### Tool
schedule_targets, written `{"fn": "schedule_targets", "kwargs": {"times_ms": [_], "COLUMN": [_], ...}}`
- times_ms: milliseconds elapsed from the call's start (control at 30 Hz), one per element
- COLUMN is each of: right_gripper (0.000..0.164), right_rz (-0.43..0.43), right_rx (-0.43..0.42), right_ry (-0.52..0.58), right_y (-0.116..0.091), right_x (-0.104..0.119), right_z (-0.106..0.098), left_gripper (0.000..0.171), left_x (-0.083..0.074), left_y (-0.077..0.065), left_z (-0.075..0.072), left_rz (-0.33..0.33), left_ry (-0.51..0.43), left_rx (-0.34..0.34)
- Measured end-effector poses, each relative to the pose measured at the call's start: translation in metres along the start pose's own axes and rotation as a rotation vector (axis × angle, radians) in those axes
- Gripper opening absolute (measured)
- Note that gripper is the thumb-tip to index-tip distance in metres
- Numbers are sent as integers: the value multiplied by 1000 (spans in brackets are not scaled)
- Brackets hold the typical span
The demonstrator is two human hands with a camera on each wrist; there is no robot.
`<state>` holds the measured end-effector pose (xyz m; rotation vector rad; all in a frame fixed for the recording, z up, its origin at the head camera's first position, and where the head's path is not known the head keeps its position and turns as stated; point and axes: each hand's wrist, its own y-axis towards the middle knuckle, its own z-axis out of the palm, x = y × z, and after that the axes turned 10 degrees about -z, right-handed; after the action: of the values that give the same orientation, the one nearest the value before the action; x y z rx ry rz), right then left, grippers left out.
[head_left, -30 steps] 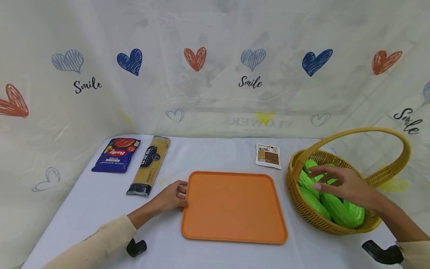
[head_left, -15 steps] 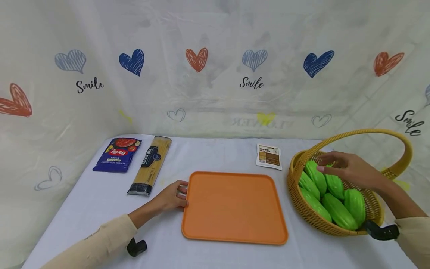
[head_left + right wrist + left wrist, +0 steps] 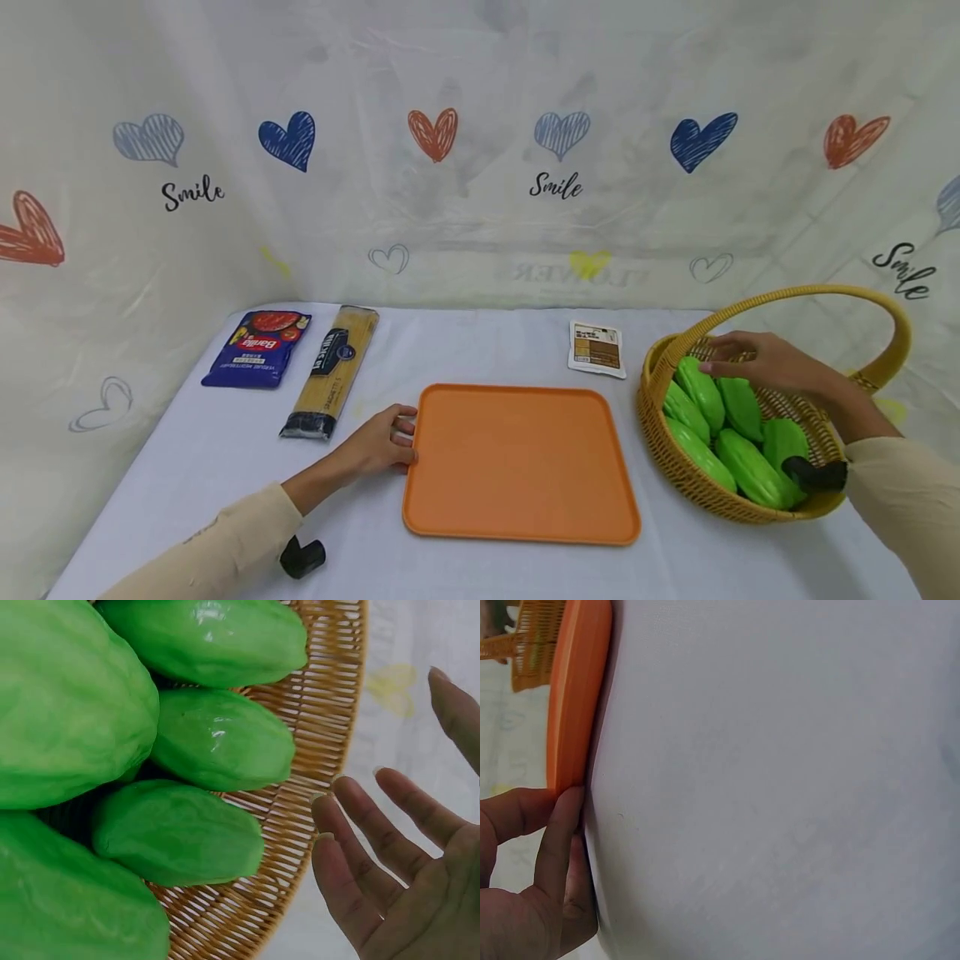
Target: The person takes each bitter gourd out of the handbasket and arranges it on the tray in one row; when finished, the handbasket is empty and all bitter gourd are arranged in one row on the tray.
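Observation:
My left hand (image 3: 378, 442) is at the left rim of an orange tray (image 3: 521, 462). In the left wrist view the thumb and fingers (image 3: 564, 825) pinch the tray's edge (image 3: 581, 697). My right hand (image 3: 772, 364) hovers over the back of a wicker basket (image 3: 663, 446), holding nothing. Several glossy green, ridged, chayote-like fruits (image 3: 750, 468) lie in it. From the right wrist, the spread fingers (image 3: 379, 832) reach over the basket's woven wall (image 3: 330, 697), apart from the nearest green fruit (image 3: 221, 739).
At the back left lie a blue Barilla pouch (image 3: 257, 348) and a pack of spaghetti (image 3: 330, 375). A small white-and-brown sachet (image 3: 596, 348) lies behind the tray. The basket's tall handle (image 3: 817, 292) arches over it, near the right forearm. A printed curtain (image 3: 480, 208) hangs behind the table.
The right hand has shifted slightly back over the basket, and its forearm has come further in from the right. The left hand stays on the tray's edge.

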<state>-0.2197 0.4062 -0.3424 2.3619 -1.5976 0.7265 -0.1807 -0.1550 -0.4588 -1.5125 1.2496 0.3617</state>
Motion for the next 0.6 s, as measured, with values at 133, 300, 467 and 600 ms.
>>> {"fn": "schedule_targets", "kwargs": {"times_ms": [133, 300, 467, 600], "right_gripper": [68, 70, 72, 70], "right_rz": [-7, -16, -32, -47], "right_rx": [11, 36, 33, 42], "right_ry": [36, 30, -30, -53], "right_y": [6, 14, 24, 29], "right_x": [-9, -17, -24, -29], "right_z": [3, 8, 15, 18], "left_gripper": [70, 70, 69, 69], "left_x": [0, 3, 4, 2], "left_y": [1, 2, 0, 0], "left_z": [-1, 1, 1, 2], "left_rz": [4, 10, 7, 5], "left_ry": [5, -4, -4, -2], "left_rx": [0, 1, -3, -8]}}
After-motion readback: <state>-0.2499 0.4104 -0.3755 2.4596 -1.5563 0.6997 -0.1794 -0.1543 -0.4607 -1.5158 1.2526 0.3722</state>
